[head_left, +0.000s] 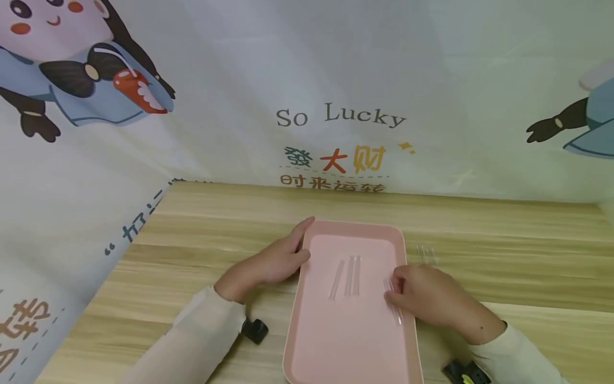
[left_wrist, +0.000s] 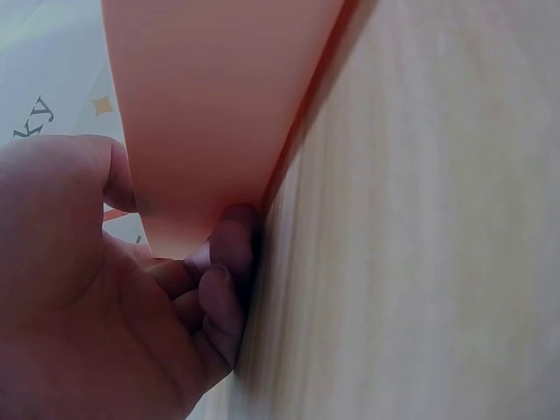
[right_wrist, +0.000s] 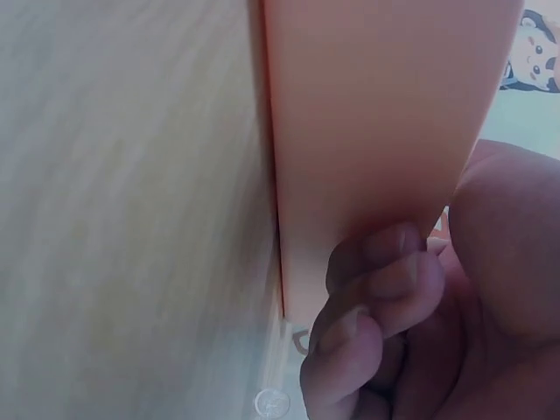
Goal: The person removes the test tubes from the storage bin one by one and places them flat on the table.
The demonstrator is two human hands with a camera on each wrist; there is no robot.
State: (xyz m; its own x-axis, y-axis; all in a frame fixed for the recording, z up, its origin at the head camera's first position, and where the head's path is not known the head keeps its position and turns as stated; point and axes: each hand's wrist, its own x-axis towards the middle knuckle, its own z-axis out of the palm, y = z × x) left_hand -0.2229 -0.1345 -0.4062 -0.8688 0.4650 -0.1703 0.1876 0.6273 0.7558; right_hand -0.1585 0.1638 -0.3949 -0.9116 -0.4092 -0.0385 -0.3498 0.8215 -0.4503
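A pink rectangular tray (head_left: 352,352) lies on the wooden table. My left hand (head_left: 275,261) grips its far left side, thumb at the rim; the left wrist view shows curled fingers (left_wrist: 229,241) against the outer wall. Three slim clear tubes (head_left: 352,276) lie side by side in the tray, one slightly apart. At the right rim, my right hand (head_left: 431,293) pinches a few more clear tubes (head_left: 397,314) between thumb and index finger, over the tray. Its other fingers (right_wrist: 394,280) curl beside the outer wall in the right wrist view, where the pinched tubes are hidden.
More clear tubes (head_left: 426,255) lie on the table (head_left: 503,256) just beyond my right hand. A printed cloth (head_left: 455,106) hangs behind the table and along its left side. Black wrist straps (head_left: 256,330) sit below both sleeves.
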